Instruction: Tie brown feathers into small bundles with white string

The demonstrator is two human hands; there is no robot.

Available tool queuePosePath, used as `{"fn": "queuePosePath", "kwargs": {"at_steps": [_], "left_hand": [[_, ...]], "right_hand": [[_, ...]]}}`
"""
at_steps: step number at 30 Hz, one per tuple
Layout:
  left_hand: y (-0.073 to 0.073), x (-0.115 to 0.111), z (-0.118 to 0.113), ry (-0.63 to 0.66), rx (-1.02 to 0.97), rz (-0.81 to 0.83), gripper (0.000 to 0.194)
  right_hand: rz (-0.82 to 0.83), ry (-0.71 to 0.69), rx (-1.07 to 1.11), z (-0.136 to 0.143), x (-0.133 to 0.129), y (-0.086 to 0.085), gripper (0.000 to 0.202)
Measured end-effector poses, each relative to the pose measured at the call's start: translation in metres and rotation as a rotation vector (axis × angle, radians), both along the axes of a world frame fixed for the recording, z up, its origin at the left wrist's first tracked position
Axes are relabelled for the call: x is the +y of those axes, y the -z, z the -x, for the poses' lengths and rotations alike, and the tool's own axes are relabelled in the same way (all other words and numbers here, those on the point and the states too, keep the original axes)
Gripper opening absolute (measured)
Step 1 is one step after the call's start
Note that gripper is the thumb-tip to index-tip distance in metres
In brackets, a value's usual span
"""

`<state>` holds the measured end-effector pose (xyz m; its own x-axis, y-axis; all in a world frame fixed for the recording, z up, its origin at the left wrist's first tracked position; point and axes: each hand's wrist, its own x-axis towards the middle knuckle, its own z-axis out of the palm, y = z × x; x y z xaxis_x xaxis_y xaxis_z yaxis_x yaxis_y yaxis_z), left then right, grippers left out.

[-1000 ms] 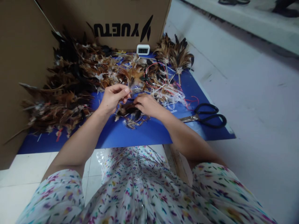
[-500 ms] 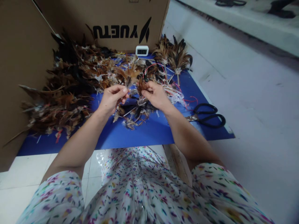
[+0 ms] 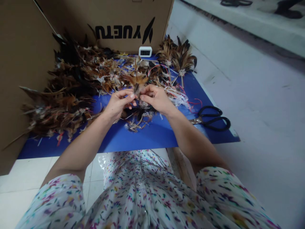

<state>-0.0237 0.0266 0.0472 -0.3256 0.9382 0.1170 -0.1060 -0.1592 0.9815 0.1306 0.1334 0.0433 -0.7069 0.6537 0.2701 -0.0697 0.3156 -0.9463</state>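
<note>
My left hand [image 3: 121, 102] pinches the base of a small bunch of brown feathers [image 3: 135, 79] between thumb and fingertips; the feather tips fan upward. My right hand [image 3: 156, 99] is close beside it, thumb and fingers closed at the lower right of the bunch, where they seem to pinch a feather whose quill is hidden. Under both hands, loose dark and brown feathers [image 3: 137, 124] lie on the blue board [image 3: 157, 136]. White and pink ribbon strips [image 3: 177, 97] lie to the right of my right hand.
A large heap of brown and black feathers [image 3: 69, 82] covers the left and back. At the back stand a small white digital clock [image 3: 145, 52] and a cardboard box [image 3: 114, 16]. Two feather bunches on sticks [image 3: 182, 60] lie back right. Black-handled scissors [image 3: 213, 118] lie near the right edge.
Both hands have come together. My right hand has brought its brown feather left against the bunch, and my left hand has shifted slightly right with the bunch.
</note>
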Motion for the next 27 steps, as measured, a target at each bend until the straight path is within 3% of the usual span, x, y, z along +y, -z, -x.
{"fn": "queuePosePath", "kwargs": {"at_steps": [9,21,25,27], "left_hand": [[0.0,0.003,0.004,-0.068,-0.067,0.004,0.025],[-0.006,0.007,0.022,-0.253,-0.077,-0.032,0.023],[-0.017,0.003,0.035,-0.306,-0.014,-0.076,0.027],[-0.025,-0.002,0.043,-0.328,0.032,-0.068,0.029]], "right_hand": [[0.042,-0.186,-0.07,-0.004,-0.009,-0.004,0.037],[-0.012,0.018,-0.043,-0.006,0.001,-0.01,0.019],[-0.219,0.137,-0.16,-0.009,0.009,-0.007,0.005],[-0.341,0.13,-0.263,-0.011,0.011,-0.007,0.006]]}}
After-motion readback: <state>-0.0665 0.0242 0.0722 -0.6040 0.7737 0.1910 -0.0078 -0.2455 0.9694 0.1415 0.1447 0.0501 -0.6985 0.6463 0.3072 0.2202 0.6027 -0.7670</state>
